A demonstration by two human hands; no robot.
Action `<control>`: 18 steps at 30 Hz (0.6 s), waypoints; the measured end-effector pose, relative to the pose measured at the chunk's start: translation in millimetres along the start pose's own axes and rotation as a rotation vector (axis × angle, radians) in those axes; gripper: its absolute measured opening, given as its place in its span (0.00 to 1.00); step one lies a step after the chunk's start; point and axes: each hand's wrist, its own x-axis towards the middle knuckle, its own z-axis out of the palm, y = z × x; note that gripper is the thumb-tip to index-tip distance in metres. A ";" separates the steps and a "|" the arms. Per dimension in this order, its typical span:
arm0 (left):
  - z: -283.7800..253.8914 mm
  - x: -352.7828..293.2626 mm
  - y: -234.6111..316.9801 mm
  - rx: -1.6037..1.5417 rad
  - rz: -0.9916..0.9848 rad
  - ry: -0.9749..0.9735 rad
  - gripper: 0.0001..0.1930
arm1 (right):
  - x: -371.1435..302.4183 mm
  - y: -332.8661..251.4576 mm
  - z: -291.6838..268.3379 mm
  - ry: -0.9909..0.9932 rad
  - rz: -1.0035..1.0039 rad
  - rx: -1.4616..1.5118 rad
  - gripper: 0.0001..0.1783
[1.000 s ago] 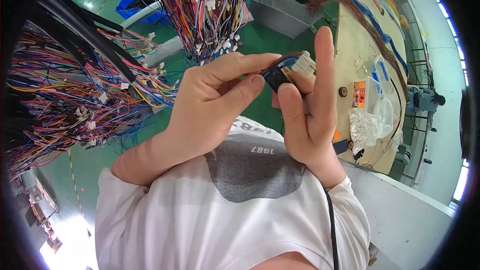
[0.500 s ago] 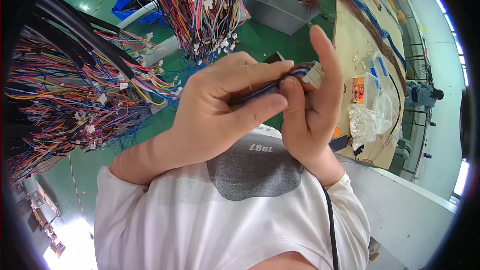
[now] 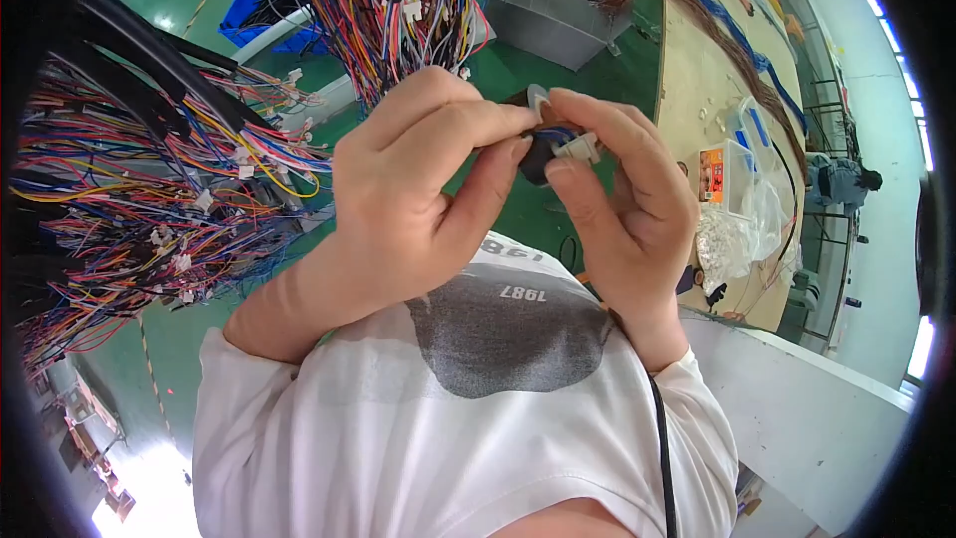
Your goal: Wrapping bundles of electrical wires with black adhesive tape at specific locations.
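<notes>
In front of my chest, both hands meet at a small bundle of blue and brown wires (image 3: 560, 132) ending in a white plug connector (image 3: 580, 147). My left hand (image 3: 413, 184) pinches the bundle between thumb and fingertips. From the other side my right hand (image 3: 632, 194) closes round the connector end, its thumb below the plug and its index finger above. A black band, apparently tape (image 3: 536, 161), sits at the wires between the fingertips, with a grey-edged dark part above it. The fingers hide much of the bundle.
Thick wire harnesses (image 3: 129, 199) with black sleeves hang at the left, more (image 3: 383, 10) ahead. Behind them are a blue crate (image 3: 261, 5) and a grey bin (image 3: 548, 15). The table (image 3: 687, 65) at right bears wire bundles, a clear box (image 3: 739, 174) and a plastic bag (image 3: 727, 239).
My right index finger, raised before, has bent down onto the wire end. My left fingertips have drawn together in a pinch, and the black band now shows more plainly.
</notes>
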 end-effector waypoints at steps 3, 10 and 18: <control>-5.2 1.5 -2.2 -0.037 0.020 -0.041 0.04 | -2.1 1.2 1.8 -0.032 -0.021 0.026 0.17; -5.6 -6.7 5.3 -0.577 -0.607 -0.083 0.10 | -8.1 3.2 10.0 -0.013 0.030 0.270 0.16; -7.2 -3.7 -5.0 -0.082 -0.038 -0.149 0.07 | -10.3 2.3 8.3 -0.005 0.191 0.357 0.11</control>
